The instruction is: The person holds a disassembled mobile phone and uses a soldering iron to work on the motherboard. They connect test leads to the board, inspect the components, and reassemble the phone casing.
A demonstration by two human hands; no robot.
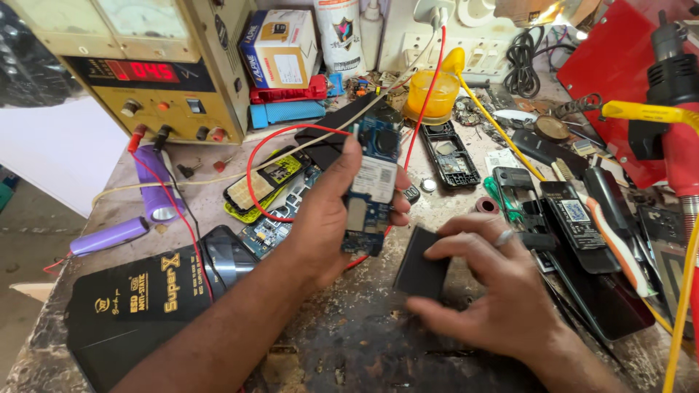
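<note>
My left hand (324, 218) holds up a blue phone circuit board (371, 185) with a white label, gripped between thumb and fingers above the worn bench. My right hand (495, 291), a ring on one finger, grips a flat black rectangular battery (421, 273) that rests on the bench (349, 342), just right of and below the board. A red wire (251, 164) loops behind the left hand.
A yellow bench power supply (156, 73) with a red digital display stands at the back left, two purple cells (153, 182) before it. A black mat (138, 298) lies front left. Opened phones (451, 156), tools and a hot-air gun (673, 80) crowd the right.
</note>
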